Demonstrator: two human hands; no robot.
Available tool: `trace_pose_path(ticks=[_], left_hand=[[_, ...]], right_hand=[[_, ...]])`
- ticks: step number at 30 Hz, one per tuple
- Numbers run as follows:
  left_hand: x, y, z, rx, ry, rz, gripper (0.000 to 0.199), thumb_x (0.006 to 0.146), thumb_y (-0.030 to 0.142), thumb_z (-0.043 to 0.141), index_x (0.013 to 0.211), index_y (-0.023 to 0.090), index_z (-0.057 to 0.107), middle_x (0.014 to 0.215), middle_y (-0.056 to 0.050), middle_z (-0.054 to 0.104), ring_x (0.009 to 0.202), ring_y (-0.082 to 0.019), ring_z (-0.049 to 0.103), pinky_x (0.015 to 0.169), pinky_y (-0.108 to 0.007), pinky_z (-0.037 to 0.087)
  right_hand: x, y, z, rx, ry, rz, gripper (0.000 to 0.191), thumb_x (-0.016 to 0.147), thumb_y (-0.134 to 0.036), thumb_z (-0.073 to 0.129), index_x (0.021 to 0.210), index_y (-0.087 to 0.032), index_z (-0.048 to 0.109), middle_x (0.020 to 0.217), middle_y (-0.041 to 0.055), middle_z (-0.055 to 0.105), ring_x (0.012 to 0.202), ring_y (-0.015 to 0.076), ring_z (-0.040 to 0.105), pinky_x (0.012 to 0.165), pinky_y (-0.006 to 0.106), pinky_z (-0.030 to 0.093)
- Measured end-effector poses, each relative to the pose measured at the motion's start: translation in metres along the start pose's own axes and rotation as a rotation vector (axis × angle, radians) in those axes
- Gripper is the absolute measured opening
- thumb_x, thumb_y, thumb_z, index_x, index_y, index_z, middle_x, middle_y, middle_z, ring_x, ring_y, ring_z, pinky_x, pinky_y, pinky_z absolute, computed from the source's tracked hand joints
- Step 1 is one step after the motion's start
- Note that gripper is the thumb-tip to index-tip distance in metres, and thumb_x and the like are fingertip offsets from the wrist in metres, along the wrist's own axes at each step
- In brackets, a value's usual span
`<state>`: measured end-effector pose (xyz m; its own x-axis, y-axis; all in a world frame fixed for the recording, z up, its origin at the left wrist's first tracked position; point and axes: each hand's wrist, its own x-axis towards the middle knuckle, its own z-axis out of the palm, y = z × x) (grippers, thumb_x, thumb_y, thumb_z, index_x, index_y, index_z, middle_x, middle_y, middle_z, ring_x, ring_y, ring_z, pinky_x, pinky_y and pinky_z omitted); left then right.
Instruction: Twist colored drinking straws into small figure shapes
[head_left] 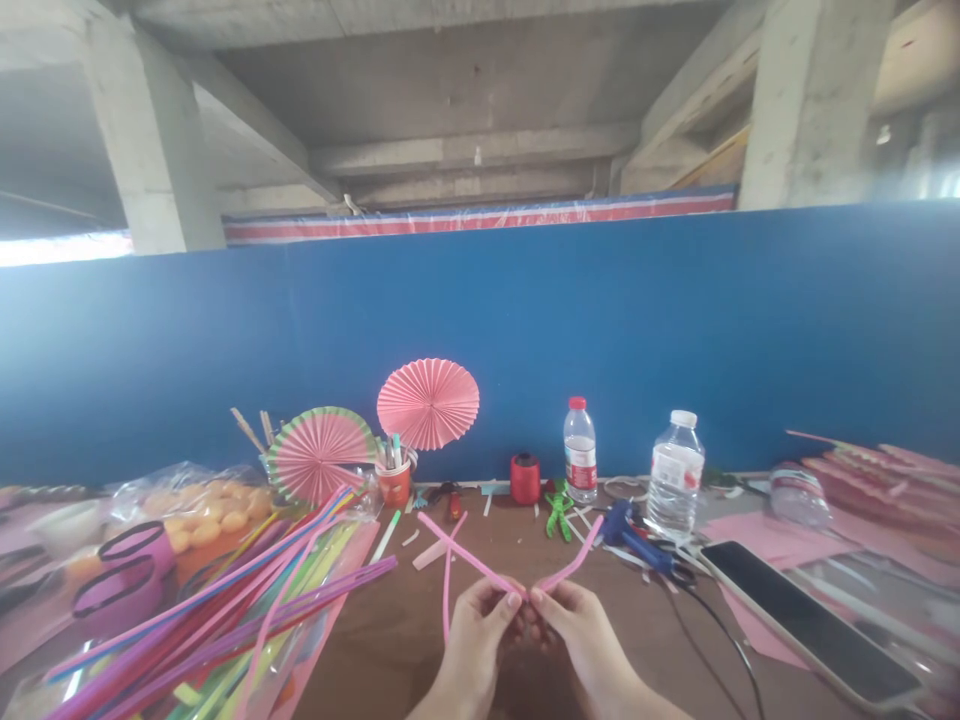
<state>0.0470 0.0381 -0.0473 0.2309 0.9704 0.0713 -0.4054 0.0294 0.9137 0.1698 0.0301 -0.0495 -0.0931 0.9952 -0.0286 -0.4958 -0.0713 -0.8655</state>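
My left hand (480, 632) and my right hand (574, 625) are close together over the brown table (375, 650), fingertips nearly touching. Both pinch a pink fuzzy stem (469, 557), whose two ends spread up and outward in a V. One end slants up to the left, the other (577, 560) up to the right. Fingers hide its middle. Another pink stem (448, 590) lies on the table beside my left hand, near a pale pink strip (435, 551).
Colourful stems (217, 620) fill the left side. Behind are pink paper fans (427, 403), a pen cup (395, 485), a red container (525, 480) and two upright bottles (580, 450). A blue glue gun (637, 540) and a phone (810, 620) lie at right.
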Motion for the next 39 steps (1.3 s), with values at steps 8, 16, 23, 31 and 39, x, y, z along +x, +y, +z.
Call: trace_pose_path(ticks=[8,16,23,31,39], left_hand=[[0.005,0.003,-0.01,0.233,-0.006,0.11,0.032,0.072,0.046,0.055,0.072,0.014,0.054,0.057,0.002,0.054,0.049,-0.009,0.047,0.047,-0.019,0.035],[-0.001,0.014,-0.01,0.479,0.017,0.125,0.03,0.071,0.043,0.057,0.07,0.013,0.059,0.06,0.0,0.056,0.054,-0.012,0.048,0.052,-0.021,0.036],[0.004,0.015,-0.02,0.399,0.219,0.18,0.025,0.071,0.039,0.058,0.074,0.014,0.06,0.065,-0.001,0.06,0.06,-0.016,0.055,0.059,-0.025,0.043],[0.002,0.007,-0.015,0.471,0.159,0.137,0.024,0.071,0.036,0.058,0.069,0.012,0.062,0.059,-0.002,0.062,0.053,-0.015,0.056,0.052,-0.023,0.041],[-0.002,0.015,-0.006,0.483,0.149,0.129,0.018,0.07,0.029,0.059,0.061,0.013,0.061,0.053,-0.002,0.061,0.051,-0.014,0.055,0.05,-0.022,0.04]], right_hand=[[0.011,0.002,0.011,-0.2,-0.002,-0.117,0.029,0.066,-0.04,0.065,0.062,-0.012,0.061,0.051,-0.0008,0.054,0.045,0.009,0.047,0.042,0.019,0.035],[0.018,0.014,0.007,-0.239,0.141,-0.168,0.032,0.06,-0.044,0.067,0.067,-0.013,0.068,0.056,0.0024,0.061,0.052,0.0149,0.053,0.049,0.023,0.04],[0.011,0.02,0.003,-0.427,0.131,-0.191,0.03,0.063,-0.043,0.064,0.06,-0.014,0.067,0.05,0.0015,0.058,0.047,0.0131,0.046,0.045,0.022,0.035],[0.01,0.022,0.004,-0.404,0.132,-0.229,0.034,0.069,-0.046,0.059,0.063,-0.013,0.065,0.048,0.0002,0.053,0.043,0.0106,0.04,0.04,0.021,0.031],[0.01,0.02,0.003,-0.417,0.113,-0.237,0.033,0.067,-0.045,0.062,0.063,-0.013,0.068,0.053,0.0027,0.058,0.049,0.0136,0.047,0.046,0.022,0.036]])
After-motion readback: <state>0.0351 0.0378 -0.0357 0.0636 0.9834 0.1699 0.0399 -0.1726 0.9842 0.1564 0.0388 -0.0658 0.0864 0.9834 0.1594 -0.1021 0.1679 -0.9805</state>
